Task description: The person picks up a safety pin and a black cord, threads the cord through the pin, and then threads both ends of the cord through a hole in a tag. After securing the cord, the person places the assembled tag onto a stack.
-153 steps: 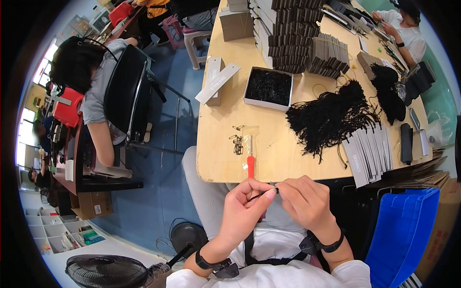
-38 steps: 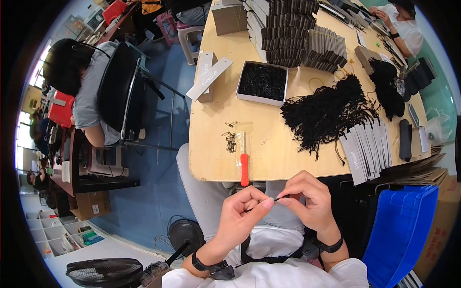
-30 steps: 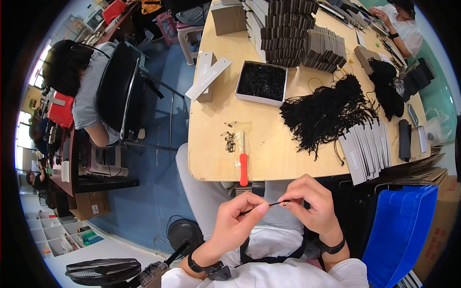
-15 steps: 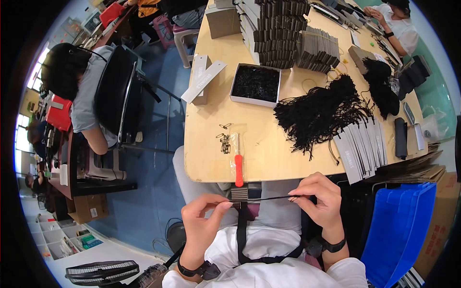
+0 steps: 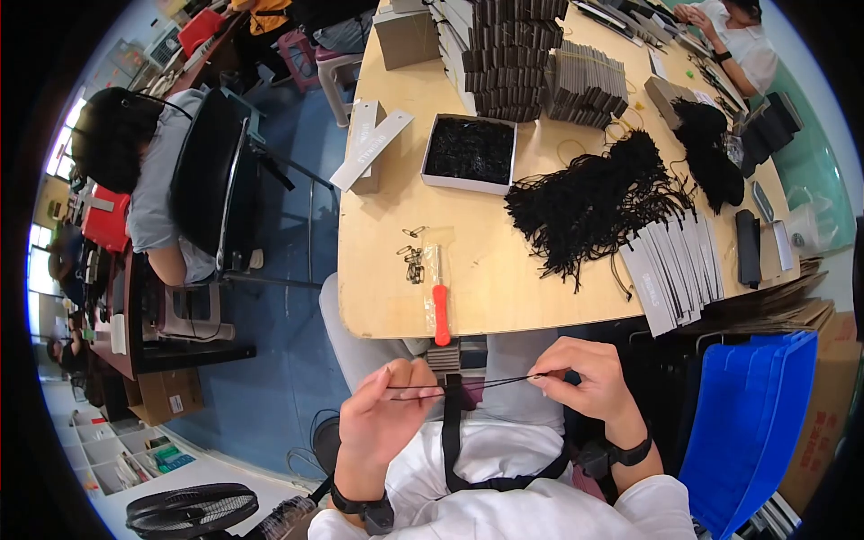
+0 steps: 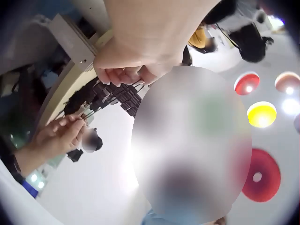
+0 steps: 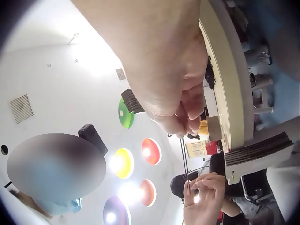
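Note:
A thin black cord (image 5: 495,382) runs as a doubled, taut loop between my two hands, over my lap and just off the table's front edge. My right hand (image 5: 589,378) pinches one end between thumb and fingertips. At the other end my left hand (image 5: 385,418) has its fingers bent, with the cord strands across them. In the right wrist view the strands (image 7: 185,159) reach down to the left hand's fingers. Nearest on the table lie several small metal clips (image 5: 414,265) and a red-handled tool (image 5: 440,315) on a clear plastic sleeve.
On the table (image 5: 378,297) stand a white box (image 5: 472,187) of black pieces, a heap of black cords (image 5: 585,202), fanned grey tags (image 5: 652,279) and banded card stacks (image 5: 589,85). A blue bin (image 5: 747,423) is at right, a fan (image 5: 189,511) lower left.
The hands, close together at first, have drawn apart with the cord stretched between them. Its single line has become an opened double loop, and the left hand has turned, fingers bent inward.

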`<state>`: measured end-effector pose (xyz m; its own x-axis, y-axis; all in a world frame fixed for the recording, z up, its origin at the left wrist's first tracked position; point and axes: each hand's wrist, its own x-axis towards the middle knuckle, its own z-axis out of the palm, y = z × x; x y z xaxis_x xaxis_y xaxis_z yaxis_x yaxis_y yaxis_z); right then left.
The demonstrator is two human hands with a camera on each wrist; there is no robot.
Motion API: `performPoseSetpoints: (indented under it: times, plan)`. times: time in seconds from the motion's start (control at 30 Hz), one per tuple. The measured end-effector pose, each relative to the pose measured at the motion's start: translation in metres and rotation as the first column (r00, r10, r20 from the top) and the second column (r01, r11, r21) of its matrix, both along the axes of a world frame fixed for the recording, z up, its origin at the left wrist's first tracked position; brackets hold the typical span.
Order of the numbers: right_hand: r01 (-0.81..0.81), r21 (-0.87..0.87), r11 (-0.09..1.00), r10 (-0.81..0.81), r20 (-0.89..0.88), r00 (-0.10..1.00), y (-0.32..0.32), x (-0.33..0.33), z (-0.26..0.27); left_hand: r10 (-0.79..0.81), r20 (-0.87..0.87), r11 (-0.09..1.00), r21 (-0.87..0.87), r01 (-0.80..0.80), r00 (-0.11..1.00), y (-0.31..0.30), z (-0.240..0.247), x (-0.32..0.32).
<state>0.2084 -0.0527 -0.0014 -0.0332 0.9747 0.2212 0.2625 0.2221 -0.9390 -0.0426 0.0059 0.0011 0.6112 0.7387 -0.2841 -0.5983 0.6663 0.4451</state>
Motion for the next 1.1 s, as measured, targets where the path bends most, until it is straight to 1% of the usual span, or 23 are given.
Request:
performPoseSetpoints:
  times: [0.03,0.1,0.13,0.2,0.23,0.3,0.33,0.4,0.43,0.5,0.53,0.57,0.6,0.63,0.7,0.73,0.77,0.8,0.83,0.9,0.97,1.1]
  plan:
    - [-0.007,-0.003,1.0,0.007,0.006,1.0,0.0,0.0,0.0,-0.002,0.0,1.0,-0.001,0.002,1.0,-0.001,-0.003,0.0]
    - [-0.015,-0.005,1.0,0.015,0.012,1.0,0.001,0.0,0.001,-0.002,0.173,0.993,-0.116,0.023,0.985,-0.003,-0.007,-0.001]
    - [-0.022,-0.011,1.0,0.022,0.006,1.0,0.002,-0.001,0.001,-0.003,0.172,0.993,-0.116,0.023,0.985,-0.004,-0.006,-0.001]
    - [-0.026,-0.017,1.0,0.026,0.001,1.0,0.002,-0.001,0.001,0.072,0.188,0.99,-0.13,-0.048,0.98,-0.005,-0.001,0.002]
    - [-0.018,-0.027,0.999,0.017,-0.018,1.0,0.002,-0.002,0.0,0.072,0.188,0.99,-0.13,-0.048,0.98,-0.005,-0.003,0.0]
    - [-0.015,-0.038,0.999,0.014,-0.039,0.999,0.002,-0.002,-0.002,-0.094,0.225,0.995,0.051,0.084,0.97,-0.004,-0.01,-0.007]
    - [-0.017,-0.051,0.999,0.015,-0.047,0.999,0.001,-0.001,-0.005,-0.091,0.224,0.995,0.052,0.081,0.97,-0.003,-0.011,-0.01]
    - [-0.019,-0.064,0.998,0.015,-0.056,0.998,-0.001,0.0,-0.007,-0.089,0.072,0.996,0.031,0.087,0.993,-0.003,-0.012,-0.014]
    - [-0.013,-0.065,0.998,0.01,-0.051,0.999,-0.001,0.0,-0.008,-0.089,0.072,0.996,0.031,0.087,0.993,-0.003,-0.013,-0.016]
    - [-0.01,-0.066,0.998,0.007,-0.048,0.999,-0.002,0.0,-0.009,-0.118,-0.102,0.993,0.02,0.12,0.988,-0.003,-0.013,-0.02]
    - [-0.005,-0.046,0.999,0.004,-0.019,1.0,-0.002,0.0,-0.009,-0.116,-0.102,0.993,0.019,0.119,0.988,-0.004,-0.012,-0.019]
    - [-0.001,-0.026,1.0,0.001,0.009,1.0,-0.003,0.0,-0.008,-0.123,-0.138,0.992,0.021,0.127,0.983,-0.004,-0.009,-0.019]
    - [-0.004,-0.027,1.0,0.004,0.009,1.0,-0.004,0.0,-0.008,-0.127,-0.175,0.991,0.023,0.133,0.976,-0.005,-0.007,-0.019]
    - [-0.007,-0.004,1.0,0.007,0.015,1.0,-0.004,0.001,-0.007,-0.125,-0.175,0.991,0.022,0.131,0.977,-0.006,-0.007,-0.02]
    - [-0.01,0.021,1.0,0.009,0.021,1.0,-0.005,0.001,-0.007,-0.122,-0.141,0.992,0.016,0.125,0.982,-0.006,-0.007,-0.021]
    - [0.01,0.06,0.998,-0.011,0.009,1.0,-0.005,0.001,-0.007,-0.121,-0.141,0.992,0.017,0.125,0.982,-0.007,-0.01,-0.02]
    - [0.031,0.098,0.995,-0.031,-0.004,1.0,-0.006,0.0,-0.007,-0.08,-0.071,0.997,-0.013,0.079,0.994,-0.01,-0.014,-0.019]
    - [0.03,0.099,0.995,-0.03,-0.004,1.0,-0.007,-0.001,-0.008,-0.035,-0.001,0.998,-0.046,0.035,0.999,-0.011,-0.017,-0.017]
    - [0.039,0.092,0.995,-0.037,-0.018,0.999,-0.007,-0.002,-0.01,-0.036,-0.001,0.998,-0.045,0.036,0.999,-0.012,-0.016,-0.015]
    - [0.047,0.084,0.995,-0.044,-0.033,0.998,-0.01,-0.005,-0.013,0.078,0.091,0.982,-0.179,-0.061,0.993,-0.012,-0.014,-0.012]
    - [0.094,0.078,0.993,-0.092,-0.023,0.995,-0.013,-0.008,-0.017,0.114,0.126,0.976,-0.199,-0.088,0.985,-0.013,-0.015,-0.008]
    - [0.111,0.059,0.992,-0.107,-0.056,0.993,-0.018,-0.013,-0.024,0.213,0.197,0.952,-0.26,-0.159,0.957,-0.016,-0.017,-0.004]
